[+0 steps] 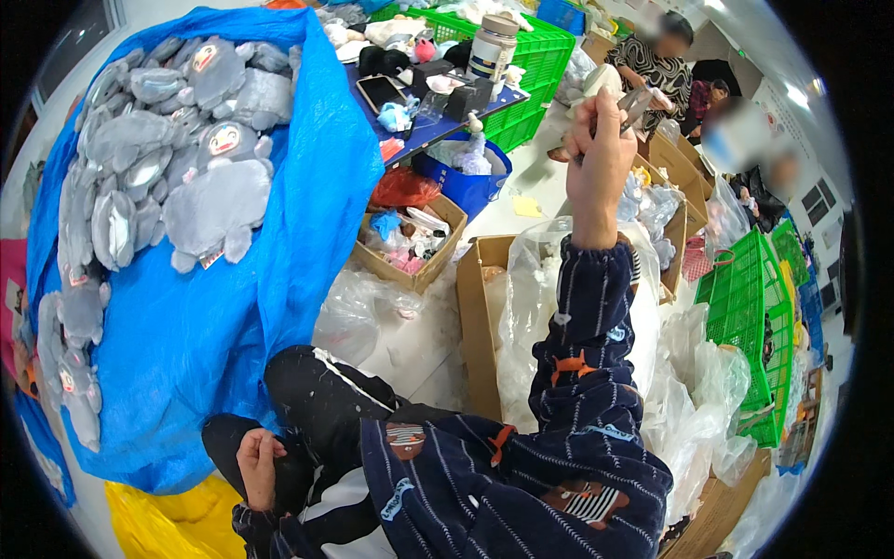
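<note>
My right hand (601, 140) is raised high at the upper right, its fingers closed round something greyish that I cannot make out. A whitish lump (603, 78) shows just above the fingers; whether it belongs to the held thing I cannot tell. My left hand (258, 463) rests low by my dark-trousered leg (326, 387), fingers curled in, with nothing visible in them. To the left, a big blue sheet sack (307, 177) holds a heap of flat grey plush toy skins (219, 210), some with small faces. Below my right forearm is a clear plastic bag (531, 317) in a cardboard box (480, 345).
A blue table (433, 126) carries a phone (381, 93) and a jar (492, 47). Nearby stand a blue bucket (494, 177), a carton of scraps (442, 252) and green crates (750, 326). Yellow sheeting (172, 522) lies lower left. A person in a patterned top (656, 70) sits beyond my right hand.
</note>
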Demonstrator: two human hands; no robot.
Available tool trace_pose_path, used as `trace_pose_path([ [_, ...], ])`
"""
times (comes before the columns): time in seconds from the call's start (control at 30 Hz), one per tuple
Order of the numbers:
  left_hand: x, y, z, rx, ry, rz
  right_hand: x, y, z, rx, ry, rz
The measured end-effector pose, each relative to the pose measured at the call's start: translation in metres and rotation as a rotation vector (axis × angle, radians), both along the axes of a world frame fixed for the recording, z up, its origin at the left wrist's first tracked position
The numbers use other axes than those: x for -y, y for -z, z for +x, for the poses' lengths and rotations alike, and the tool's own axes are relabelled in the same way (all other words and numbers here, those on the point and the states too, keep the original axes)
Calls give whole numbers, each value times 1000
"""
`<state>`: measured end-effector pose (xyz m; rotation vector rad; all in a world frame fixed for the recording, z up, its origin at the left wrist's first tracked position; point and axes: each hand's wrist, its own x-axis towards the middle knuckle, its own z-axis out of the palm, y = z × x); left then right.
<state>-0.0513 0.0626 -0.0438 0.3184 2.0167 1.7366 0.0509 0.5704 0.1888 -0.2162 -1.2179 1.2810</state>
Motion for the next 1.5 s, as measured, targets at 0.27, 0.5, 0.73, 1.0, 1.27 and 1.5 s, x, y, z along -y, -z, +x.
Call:
trace_pose_path([
  [0.27,12,10,-8,-61,-80,75,105,15,-78,496,-208,317],
  [0.5,25,13,-13,-81,-193,120,183,68,-187,605,-299,929],
  [0.73,29,22,-15,-53,-169,168,260,115,-262,766,1,1429],
  [1.0,40,4,-17,-18,-187,274,211,84,-306,672,114,1444],
  [1.27,60,-52,-30,-301,-321,446,275,14,-160,233,-356,1029],
  [1.5,58,-36,6,-299,25,123,337,192,-81,476,-1025,564],
])
